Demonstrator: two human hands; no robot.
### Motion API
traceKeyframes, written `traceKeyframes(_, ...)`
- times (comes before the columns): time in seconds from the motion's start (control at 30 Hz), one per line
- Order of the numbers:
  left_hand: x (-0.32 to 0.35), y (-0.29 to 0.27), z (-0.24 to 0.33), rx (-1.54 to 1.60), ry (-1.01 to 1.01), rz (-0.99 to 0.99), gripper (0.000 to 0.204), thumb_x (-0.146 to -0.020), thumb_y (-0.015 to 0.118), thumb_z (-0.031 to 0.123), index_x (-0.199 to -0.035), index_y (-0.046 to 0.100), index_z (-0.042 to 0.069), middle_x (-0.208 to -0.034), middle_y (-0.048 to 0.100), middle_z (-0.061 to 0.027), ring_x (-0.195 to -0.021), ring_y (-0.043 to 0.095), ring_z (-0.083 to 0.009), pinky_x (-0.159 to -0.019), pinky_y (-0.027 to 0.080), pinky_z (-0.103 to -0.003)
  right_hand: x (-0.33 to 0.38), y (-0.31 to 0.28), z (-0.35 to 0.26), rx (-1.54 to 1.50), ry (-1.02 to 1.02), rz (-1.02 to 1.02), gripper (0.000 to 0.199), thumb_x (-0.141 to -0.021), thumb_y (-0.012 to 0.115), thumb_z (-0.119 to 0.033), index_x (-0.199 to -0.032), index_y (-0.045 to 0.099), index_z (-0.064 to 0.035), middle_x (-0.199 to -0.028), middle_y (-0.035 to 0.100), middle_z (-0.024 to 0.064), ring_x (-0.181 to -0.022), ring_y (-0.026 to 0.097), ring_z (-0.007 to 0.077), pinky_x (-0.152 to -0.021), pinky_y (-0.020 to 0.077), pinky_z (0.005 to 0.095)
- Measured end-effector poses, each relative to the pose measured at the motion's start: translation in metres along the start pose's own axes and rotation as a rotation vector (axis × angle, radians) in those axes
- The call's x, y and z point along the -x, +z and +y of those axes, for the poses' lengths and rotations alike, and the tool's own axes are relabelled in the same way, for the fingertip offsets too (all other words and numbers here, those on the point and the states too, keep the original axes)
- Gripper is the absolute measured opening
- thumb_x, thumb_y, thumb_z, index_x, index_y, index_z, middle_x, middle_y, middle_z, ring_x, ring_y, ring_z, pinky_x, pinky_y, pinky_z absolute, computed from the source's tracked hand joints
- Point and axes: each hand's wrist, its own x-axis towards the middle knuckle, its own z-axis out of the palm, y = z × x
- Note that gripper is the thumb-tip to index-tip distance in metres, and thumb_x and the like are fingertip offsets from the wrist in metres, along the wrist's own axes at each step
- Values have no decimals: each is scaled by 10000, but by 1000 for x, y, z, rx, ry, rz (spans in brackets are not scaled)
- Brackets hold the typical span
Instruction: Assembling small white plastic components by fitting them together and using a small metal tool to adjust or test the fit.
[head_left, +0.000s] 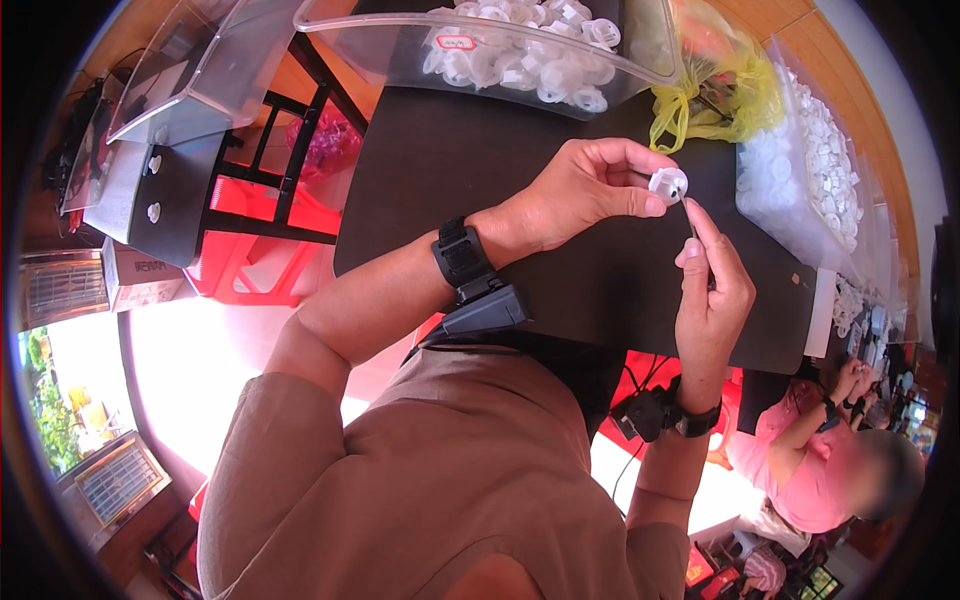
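Above the dark table (450, 190), my left hand (600, 190) pinches a small round white plastic part (664, 180) between thumb and fingers. The part is tilted, and a small dark spot shows on its face. My right hand (712, 275) is just to the right and nearer to me, its thumb and forefinger closed on a thin dark rod (690, 215). The rod's upper end reaches the white part; whether it is inside or only touching, I cannot tell. Both wrists carry black straps with devices.
A clear bin (490, 80) of white plastic parts stands at the table's far edge. Right of it lie a yellow plastic bag (735, 95) and another bin (790, 190) of small white pieces. Red stools (265, 250) stand left. A person in pink (810, 460) sits at the right.
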Motion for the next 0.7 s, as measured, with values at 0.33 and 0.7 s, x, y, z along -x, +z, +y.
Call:
traceKeyframes(0.33,-1,0,3,-116,18,-37,325,-857,690,-33,-1174,631,10,-1129,669,-85,-1026,641,-143,-924,537,-303,-1,-6,-7,25,19,-33,307,-928,525,18,-1200,658,-37,-723,524,74,-631,521,140,-604,440,274)
traceKeyframes(0.7,0,-2,-1,-434,112,-89,313,-820,689,-104,-1120,663,-16,-1143,644,-86,-1014,635,-141,-901,536,-285,-15,-28,-22,357,-45,-238,292,-875,557,6,-1133,667,-74,-797,609,154,-666,597,340,-602,473,400)
